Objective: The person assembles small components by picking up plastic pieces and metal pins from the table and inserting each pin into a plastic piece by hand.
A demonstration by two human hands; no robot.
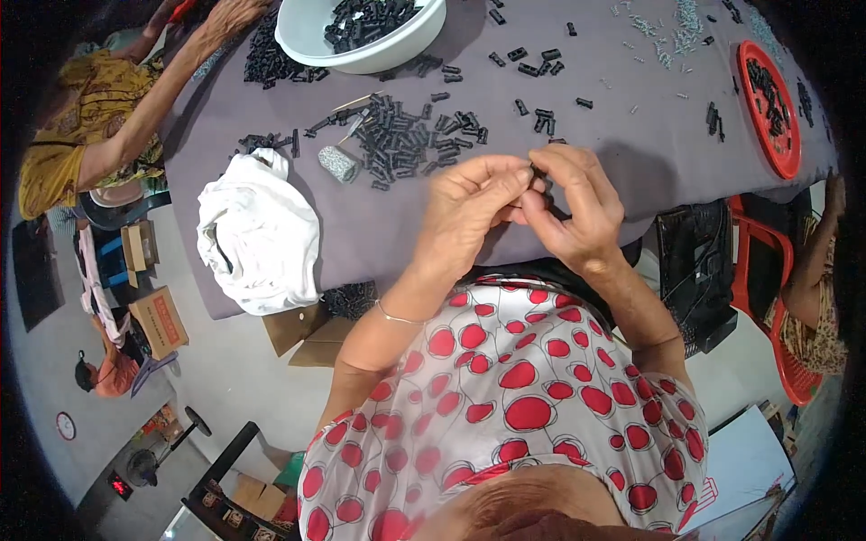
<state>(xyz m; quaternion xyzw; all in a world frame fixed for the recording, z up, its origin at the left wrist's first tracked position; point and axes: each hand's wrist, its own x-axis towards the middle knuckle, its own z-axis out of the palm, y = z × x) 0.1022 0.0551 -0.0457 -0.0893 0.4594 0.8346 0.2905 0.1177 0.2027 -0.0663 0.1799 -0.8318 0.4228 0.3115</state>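
Observation:
My left hand (483,191) and my right hand (577,200) meet over the table's near edge, fingertips pinched together. Between them is a small black plastic part (539,173), mostly covered by the fingers. Just beyond, to the left, lies a loose pile of similar black plastic parts (397,140). Beside that pile are a grey speckled cylinder (338,165) and thin sticks (354,105). Several more black parts (544,120) are scattered past my right hand.
A bunched white cloth (257,236) lies at the left of the grey-covered table (622,108). Beyond stands a white bowl (404,47) of black parts. A red tray (794,162) and small silvery pieces (687,22) lie to the right. Another person's arm (135,126) reaches in at far left.

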